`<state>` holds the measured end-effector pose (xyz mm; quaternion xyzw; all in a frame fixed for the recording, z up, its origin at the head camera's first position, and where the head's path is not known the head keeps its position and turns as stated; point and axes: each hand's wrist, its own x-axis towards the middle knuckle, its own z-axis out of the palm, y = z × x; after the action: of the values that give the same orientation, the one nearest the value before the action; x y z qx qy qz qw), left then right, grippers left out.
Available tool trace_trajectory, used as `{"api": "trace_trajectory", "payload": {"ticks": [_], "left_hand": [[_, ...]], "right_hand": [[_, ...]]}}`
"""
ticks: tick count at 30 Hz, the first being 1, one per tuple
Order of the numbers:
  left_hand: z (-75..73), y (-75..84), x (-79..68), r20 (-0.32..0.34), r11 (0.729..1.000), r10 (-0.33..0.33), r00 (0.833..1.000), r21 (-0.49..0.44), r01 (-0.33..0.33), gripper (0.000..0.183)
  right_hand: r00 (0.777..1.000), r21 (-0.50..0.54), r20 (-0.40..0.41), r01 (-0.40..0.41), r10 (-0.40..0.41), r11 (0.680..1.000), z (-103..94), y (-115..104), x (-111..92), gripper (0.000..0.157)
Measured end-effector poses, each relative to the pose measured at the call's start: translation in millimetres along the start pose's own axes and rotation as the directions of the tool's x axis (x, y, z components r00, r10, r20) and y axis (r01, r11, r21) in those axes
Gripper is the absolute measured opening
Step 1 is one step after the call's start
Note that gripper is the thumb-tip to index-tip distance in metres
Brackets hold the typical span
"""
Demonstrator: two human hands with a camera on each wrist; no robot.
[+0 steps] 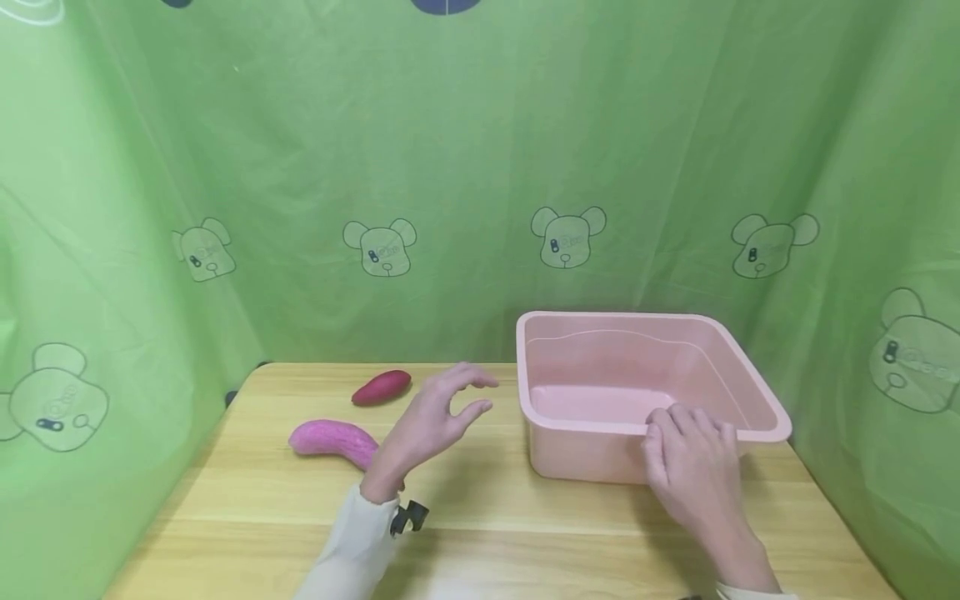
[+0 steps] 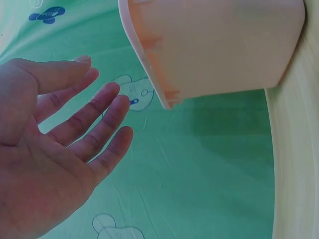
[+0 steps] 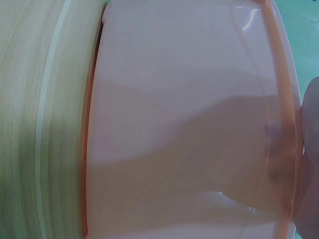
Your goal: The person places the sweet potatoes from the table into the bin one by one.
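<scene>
My right hand [image 1: 693,467] grips the near rim of a pink plastic basin [image 1: 592,454], its fingers hooked over the edge into the inside. Seen from the right wrist, the basin's outer wall [image 3: 179,114] fills most of the view, with only a bit of the hand at the right edge. My left hand [image 1: 438,417] hovers to the left of the basin, fingers spread and slightly bent, holding nothing. Below its wrist lies a long, curved purple eggplant [image 1: 330,437], one end hidden by the arm. Behind that is a smaller dark red sweet potato [image 1: 382,387].
Everything stands on a light wooden table [image 1: 510,542], the basin at its back right. A green curtain [image 1: 465,150] with bear-head prints hangs close behind the table and along both sides. A black strap piece [image 1: 408,518] sits at my left cuff.
</scene>
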<state>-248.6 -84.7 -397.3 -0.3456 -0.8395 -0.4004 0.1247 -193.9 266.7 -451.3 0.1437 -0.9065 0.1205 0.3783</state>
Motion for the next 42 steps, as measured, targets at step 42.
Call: {"api": "trace_trajectory", "payload": {"ticks": [42], "left_hand": [[-57.9, -47.0, -59.3, -0.176, 0.981, -0.188, 0.966, -0.092, 0.174, 0.033]], "right_hand": [[1.000, -0.008, -0.004, 0.002, -0.002, 1.000, -2.9, -2.0, 0.8, 0.025]]}}
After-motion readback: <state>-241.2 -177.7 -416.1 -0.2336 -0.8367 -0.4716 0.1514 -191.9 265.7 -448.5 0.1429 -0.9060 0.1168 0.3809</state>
